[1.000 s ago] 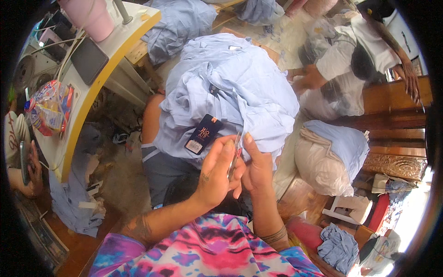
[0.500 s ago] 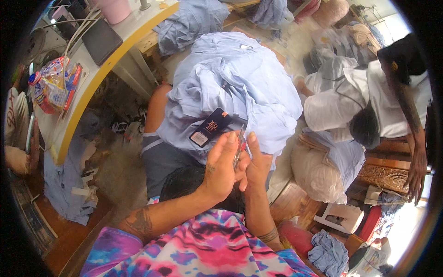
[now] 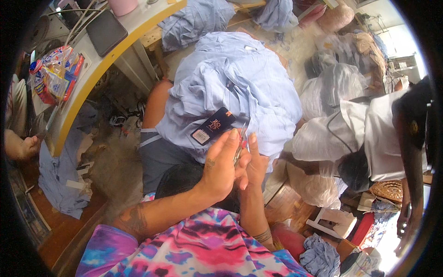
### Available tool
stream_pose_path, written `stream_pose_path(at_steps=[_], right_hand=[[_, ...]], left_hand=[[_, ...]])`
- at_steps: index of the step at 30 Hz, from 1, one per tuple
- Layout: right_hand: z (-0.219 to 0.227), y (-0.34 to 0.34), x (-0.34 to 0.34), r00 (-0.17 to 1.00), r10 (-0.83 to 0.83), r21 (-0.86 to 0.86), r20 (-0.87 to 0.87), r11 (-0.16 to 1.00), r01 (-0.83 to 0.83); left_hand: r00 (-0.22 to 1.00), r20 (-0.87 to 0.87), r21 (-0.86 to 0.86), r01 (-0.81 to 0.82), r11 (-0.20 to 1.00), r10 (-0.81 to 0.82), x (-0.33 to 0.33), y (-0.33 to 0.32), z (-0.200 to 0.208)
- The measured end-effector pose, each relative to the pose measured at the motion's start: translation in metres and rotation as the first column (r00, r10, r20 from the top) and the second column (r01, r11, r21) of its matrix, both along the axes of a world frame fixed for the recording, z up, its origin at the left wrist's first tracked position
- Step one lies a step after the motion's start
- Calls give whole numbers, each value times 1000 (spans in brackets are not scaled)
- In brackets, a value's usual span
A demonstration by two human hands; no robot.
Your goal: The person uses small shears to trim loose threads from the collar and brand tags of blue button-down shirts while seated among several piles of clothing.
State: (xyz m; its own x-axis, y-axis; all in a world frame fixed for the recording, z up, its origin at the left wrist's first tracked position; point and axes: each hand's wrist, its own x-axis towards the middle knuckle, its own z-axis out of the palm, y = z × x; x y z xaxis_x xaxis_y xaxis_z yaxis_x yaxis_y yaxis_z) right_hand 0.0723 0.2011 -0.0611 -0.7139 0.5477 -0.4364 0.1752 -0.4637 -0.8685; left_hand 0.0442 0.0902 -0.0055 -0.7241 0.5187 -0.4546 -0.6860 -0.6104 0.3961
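Pale-blue garments are resting over the lap, likely for support; the left hand is gripping, the right hand curling close (its hold unclear); a dark tag is lying atop; the gripped metal tool is pointing forward.

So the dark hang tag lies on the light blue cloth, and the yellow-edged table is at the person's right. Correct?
Not quite: the yellow-edged table is at the person's left, as the head view shows. The dark hang tag does lie on the light blue cloth.
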Motion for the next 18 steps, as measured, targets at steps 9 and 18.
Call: stream_pose_path(at_steps=[9, 18], right_hand=[[-5, -2, 1, 999, -1, -23, -40, 1000, 0], [-21, -7, 13, 984, -4, -144, -178, 989, -22]], left_hand=[[1000, 11, -5, -20, 1000, 20, -6, -1, 1], [996, 26, 39, -86, 996, 85, -22, 0, 7]])
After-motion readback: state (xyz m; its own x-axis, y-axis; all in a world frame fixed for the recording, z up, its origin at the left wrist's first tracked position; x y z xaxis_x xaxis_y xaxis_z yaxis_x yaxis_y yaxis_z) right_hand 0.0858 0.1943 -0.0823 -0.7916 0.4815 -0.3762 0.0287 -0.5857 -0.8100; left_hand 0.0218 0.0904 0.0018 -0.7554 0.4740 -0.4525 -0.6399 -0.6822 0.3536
